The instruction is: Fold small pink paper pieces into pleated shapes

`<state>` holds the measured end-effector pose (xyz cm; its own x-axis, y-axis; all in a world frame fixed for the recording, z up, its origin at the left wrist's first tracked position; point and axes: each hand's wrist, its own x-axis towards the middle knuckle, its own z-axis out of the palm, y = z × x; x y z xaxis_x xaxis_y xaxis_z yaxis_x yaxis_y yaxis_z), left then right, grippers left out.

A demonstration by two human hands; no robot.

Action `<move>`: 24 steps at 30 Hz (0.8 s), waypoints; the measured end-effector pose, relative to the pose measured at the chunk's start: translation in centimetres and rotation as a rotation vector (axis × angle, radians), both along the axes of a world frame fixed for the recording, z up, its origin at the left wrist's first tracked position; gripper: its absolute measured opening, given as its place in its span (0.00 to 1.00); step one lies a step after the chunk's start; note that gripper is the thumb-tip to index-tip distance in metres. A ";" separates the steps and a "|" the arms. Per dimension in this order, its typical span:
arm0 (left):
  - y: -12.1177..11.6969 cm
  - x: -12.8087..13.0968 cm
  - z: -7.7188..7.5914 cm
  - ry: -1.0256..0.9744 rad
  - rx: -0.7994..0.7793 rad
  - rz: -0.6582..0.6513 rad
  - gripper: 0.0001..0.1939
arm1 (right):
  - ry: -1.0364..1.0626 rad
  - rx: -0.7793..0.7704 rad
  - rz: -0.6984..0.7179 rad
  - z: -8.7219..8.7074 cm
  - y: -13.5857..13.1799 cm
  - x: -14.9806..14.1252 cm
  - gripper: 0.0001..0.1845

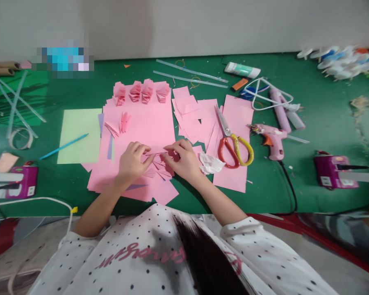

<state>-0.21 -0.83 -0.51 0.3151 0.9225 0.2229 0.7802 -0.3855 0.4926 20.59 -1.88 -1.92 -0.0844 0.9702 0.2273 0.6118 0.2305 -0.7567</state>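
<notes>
My left hand and my right hand meet over a small piece of pink paper, each pinching an end of it between curled fingers. Under them lie big pink sheets and several folded pink scraps. Several pleated pink paper fans stand in a row at the sheets' far edge. A crumpled white tissue lies just right of my right hand.
Red-and-yellow scissors lie on pink paper to the right, beside a pink glue gun. A pale green sheet with a blue pencil lies left. Purple power boxes sit at both sides. Glue sticks lie at the back.
</notes>
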 end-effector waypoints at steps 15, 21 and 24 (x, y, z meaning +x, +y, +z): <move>0.4 -0.1 1.9 -0.759 -0.599 0.111 0.25 | 0.196 0.191 0.079 0.4 -0.2 0.2 0.06; 0.2 0.0 2.0 -0.914 -0.858 0.050 0.18 | 0.234 0.227 0.129 0.6 -0.4 0.1 0.12; 0.2 0.1 1.8 -0.977 -0.886 0.061 0.17 | 0.260 0.250 0.158 1.1 -0.5 0.0 0.21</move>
<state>-0.11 -0.66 1.26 0.3233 0.8796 -0.3490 -0.0337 0.3793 0.9247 20.64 -2.39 -0.82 -0.1363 0.8617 0.4887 0.3494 0.5034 -0.7903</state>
